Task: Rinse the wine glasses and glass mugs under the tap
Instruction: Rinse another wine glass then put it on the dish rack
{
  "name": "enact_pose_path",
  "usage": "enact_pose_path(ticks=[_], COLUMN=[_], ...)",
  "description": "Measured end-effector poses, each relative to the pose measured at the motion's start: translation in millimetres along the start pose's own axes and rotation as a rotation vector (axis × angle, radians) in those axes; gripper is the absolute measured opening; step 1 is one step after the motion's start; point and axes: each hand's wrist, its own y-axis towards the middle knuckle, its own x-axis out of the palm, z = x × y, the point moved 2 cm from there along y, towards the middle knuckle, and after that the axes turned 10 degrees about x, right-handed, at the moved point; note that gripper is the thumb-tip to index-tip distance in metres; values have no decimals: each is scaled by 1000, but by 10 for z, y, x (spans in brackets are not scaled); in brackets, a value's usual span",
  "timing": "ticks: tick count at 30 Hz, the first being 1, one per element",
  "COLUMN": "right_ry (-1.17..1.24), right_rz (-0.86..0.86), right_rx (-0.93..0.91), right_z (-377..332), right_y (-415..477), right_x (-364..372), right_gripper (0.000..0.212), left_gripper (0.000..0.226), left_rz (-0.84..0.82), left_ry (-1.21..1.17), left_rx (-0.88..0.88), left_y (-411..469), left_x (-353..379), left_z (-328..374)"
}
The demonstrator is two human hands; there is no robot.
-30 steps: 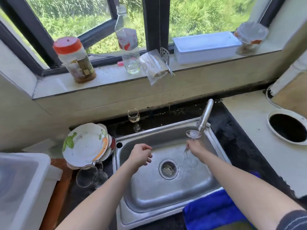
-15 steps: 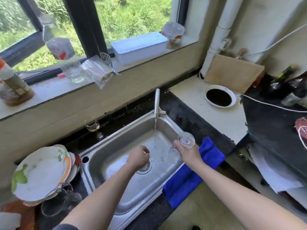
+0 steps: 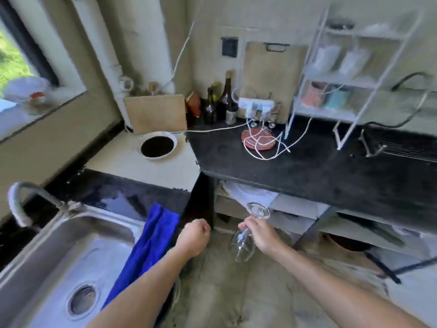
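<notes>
The right hand (image 3: 259, 234) grips a wine glass (image 3: 242, 247) by its stem, fingers wrapped round it. The glass hangs upside down and tilted: its round foot stands out above the knuckles, and its bowl points down below the hand, over the floor (image 3: 236, 292). It is out past the worktop's edge, not over the basin.

The left hand (image 3: 194, 237) is near the right hand, on its left, with a gap between them. Its fingers are curled into a fist, and nothing shows inside it. It touches neither the glass nor the cloth.

Just to the left of the left hand, a blue cloth (image 3: 151, 235) is draped over the edge of the dark worktop (image 3: 113, 197) and hangs down along the near side of the sink. The steel sink (image 3: 71, 221) lies further left of both hands, with its round drain (image 3: 82, 299) low in the basin. The curved tap (image 3: 17, 204) rises at the sink's far left corner, well apart from the glass; it is blurred.

Beyond the hands runs a black worktop (image 3: 307, 171) that carries a tangle of white cables (image 3: 262, 147) over a red round mat (image 3: 259, 138), dark bottles (image 3: 225, 98) at the back and a white wire rack (image 3: 354, 67) to the right. Further left, a white-rimmed round opening (image 3: 158, 145) sits in a pale surface, with a wooden board (image 3: 156, 113) leaning behind it.
</notes>
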Motion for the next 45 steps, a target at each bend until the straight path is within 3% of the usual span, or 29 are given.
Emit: enact_pose_path(ticks=[8,19,30,35,39,45], right_ry=[-167,121,368,589,813,984], right_rz=[413,823,1062,1098,1037,877], right_rx=[103,242,359,326,329,387], right_z=[1113,1931,2137,2112,2284,2517], right_y=[-143,171,1070,1427,2000,3002], right_x=[-2134,-4085,-5755,-6468,-7059,-7847], right_gripper=[42,33,33,25,25,27], left_gripper=[29,23,25,22,23,17], left_rz=[-247,-395,-426,-285,-61,361], left_ry=[117,162,196,170,138,416], left_rx=[289,614,842,947,1020,1064], left_y=[655,1929,3413,3847,4263,4935], left_x=[1137,2066,2495,2611,2693,2847], left_z=[2003,3872,5847,6670,7138,7571])
